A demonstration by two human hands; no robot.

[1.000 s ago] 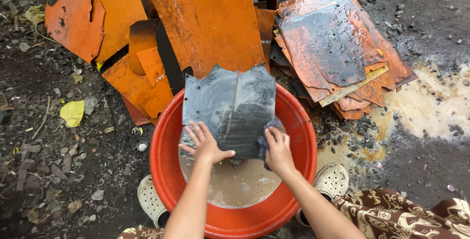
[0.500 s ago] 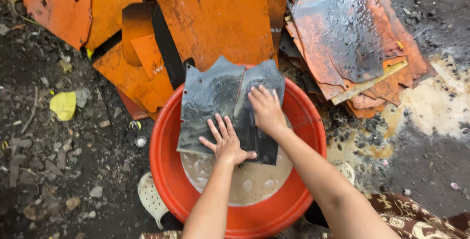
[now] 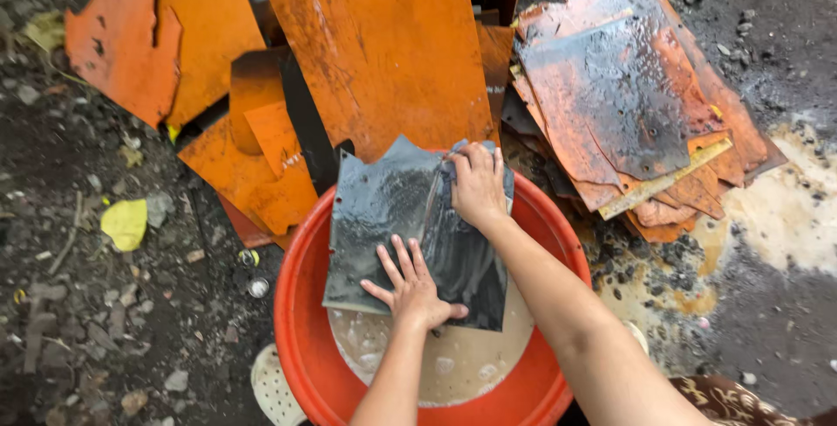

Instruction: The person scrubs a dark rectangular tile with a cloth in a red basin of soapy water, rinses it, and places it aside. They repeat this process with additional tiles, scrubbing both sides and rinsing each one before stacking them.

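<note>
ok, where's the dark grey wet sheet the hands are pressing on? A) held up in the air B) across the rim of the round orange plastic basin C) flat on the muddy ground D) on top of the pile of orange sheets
B: the dark grey wet sheet lies across the far rim of the round orange plastic basin, above the murky water, with the left hand and right hand flat on it.

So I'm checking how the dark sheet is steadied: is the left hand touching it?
Touching. The head view shows the left hand pressed flat, fingers spread, on the dark sheet over the red tub.
</note>
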